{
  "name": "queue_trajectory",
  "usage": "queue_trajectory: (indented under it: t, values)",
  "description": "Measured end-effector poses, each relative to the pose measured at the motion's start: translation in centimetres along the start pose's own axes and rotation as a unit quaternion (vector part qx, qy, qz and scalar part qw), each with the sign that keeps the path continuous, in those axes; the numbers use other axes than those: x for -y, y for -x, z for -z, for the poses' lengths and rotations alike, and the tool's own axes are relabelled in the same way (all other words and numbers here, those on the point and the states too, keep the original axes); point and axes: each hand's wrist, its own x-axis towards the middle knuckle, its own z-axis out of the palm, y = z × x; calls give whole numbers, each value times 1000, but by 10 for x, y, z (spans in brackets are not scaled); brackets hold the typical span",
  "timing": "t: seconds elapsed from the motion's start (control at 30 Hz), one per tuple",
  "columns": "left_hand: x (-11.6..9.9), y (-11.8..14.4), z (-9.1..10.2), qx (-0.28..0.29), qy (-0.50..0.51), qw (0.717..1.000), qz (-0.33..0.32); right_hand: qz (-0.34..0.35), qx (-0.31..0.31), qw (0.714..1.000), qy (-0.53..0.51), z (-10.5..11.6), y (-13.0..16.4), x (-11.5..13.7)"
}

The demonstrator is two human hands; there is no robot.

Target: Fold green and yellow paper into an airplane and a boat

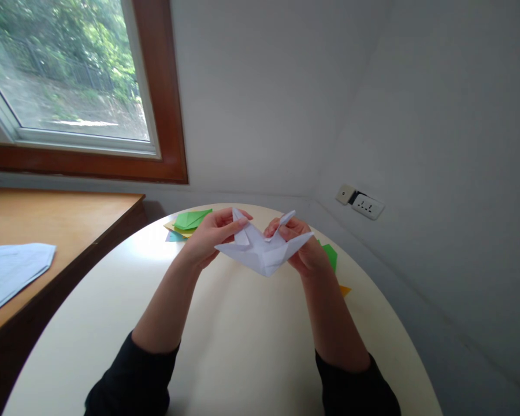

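A piece of white folded paper (pixel 263 254), with several pointed flaps, is held up above the round table between both hands. My left hand (pixel 211 232) pinches its upper left flap, thumb in front and fingers behind. On the other side, my right hand (pixel 301 242) grips the upper right flap between thumb and fingers. Part of the right hand is hidden behind the paper. The lower edge of the paper comes to a blunt point facing me.
Green folded paper (pixel 193 219) lies on yellow and blue pieces at the table's far left. Another green piece (pixel 330 257) and an orange one (pixel 345 290) lie by my right wrist. The round white table (pixel 242 346) stands near a wooden desk (pixel 69 211) with paper sheets (pixel 15 271).
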Motion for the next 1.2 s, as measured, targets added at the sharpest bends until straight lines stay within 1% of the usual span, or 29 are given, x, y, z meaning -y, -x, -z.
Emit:
queue_trajectory:
  t: [0.17, 0.33, 0.4, 0.57, 0.7, 0.9, 1.0, 1.2]
  values:
    - [2, -1, 4, 3, 14, 1000, 6, 23, 20, 999, -12, 3, 2, -1]
    - [4, -3, 5, -7, 33, 999, 15, 27, 64, 998, -9, 5, 4, -4]
    - [3, -3, 4, -8, 39, 999, 13, 37, 53, 998, -13, 4, 3, -3]
    - [0, -3, 2, -22, 42, 999, 11, 41, -13, 998, -38, 1, 0, -3]
    - [3, -4, 3, -26, 34, 999, 22, 39, -33, 998, -41, 1, 1, -1]
    - [5, -4, 2, -19, 14, 1000, 13, -20, -29, 999, -23, -4, 0, 1]
    - [5, -4, -2, -10, 11, 1000, 18, -19, -28, 999, -13, -7, -1, -2]
    - [6, -3, -8, 7, 7, 1000, 7, -36, 5, 999, -15, -10, -2, -4]
